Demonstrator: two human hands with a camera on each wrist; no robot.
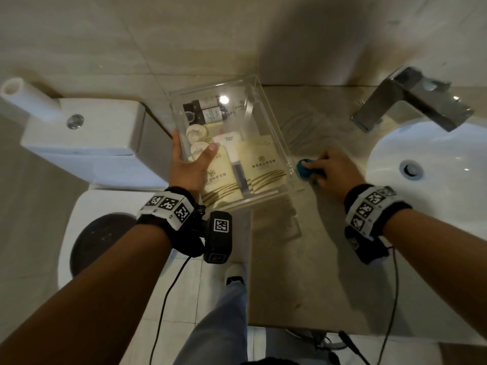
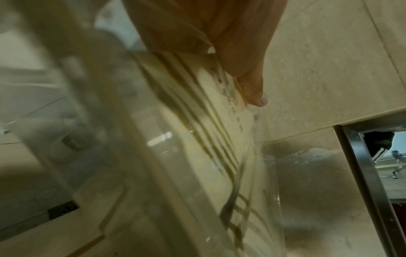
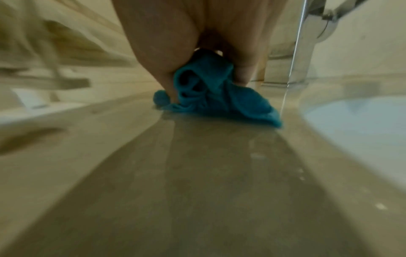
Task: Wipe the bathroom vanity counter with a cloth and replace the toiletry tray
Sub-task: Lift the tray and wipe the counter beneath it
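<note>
A clear acrylic toiletry tray holds small bottles, round caps and cream sachets. My left hand grips the tray's left wall, thumb inside and fingers outside, and holds it above the counter's left end. In the left wrist view the thumb lies over the tray. To the right of the tray, my right hand grips a bunched teal cloth and presses it on the beige stone counter. The right wrist view shows the cloth under the fingers, touching the counter.
A white sink basin with a chrome faucet lies right of the cloth. A toilet tank and bowl stand left of the counter, below the tray. A tiled wall rises behind. My leg and shoe are beside the counter's edge.
</note>
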